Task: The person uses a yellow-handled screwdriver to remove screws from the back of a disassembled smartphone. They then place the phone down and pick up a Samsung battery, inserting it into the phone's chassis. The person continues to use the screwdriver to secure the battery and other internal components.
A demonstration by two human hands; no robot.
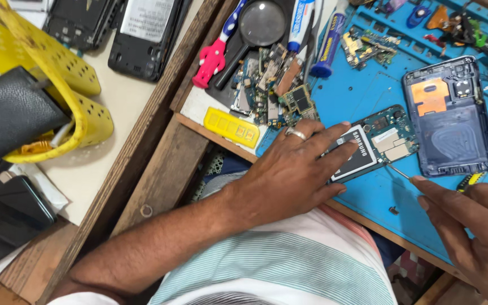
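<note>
blue mat point(368, 90): left hand point(295, 169) flat on phone board point(368, 148); right hand point(470, 226) gripping thin probe point(400, 172), which could slip and scratch parts.

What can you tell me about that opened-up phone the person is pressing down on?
The opened phone lies flat on the blue work mat, its back cover off. A black battery fills its near half; beyond that sits a blue-green circuit board with pale metal shields. The left hand presses on it, fingers spread over the battery. The right hand holds a thin metal tool whose tip meets the phone's edge. A separate blue back shell lies beside it.
</note>
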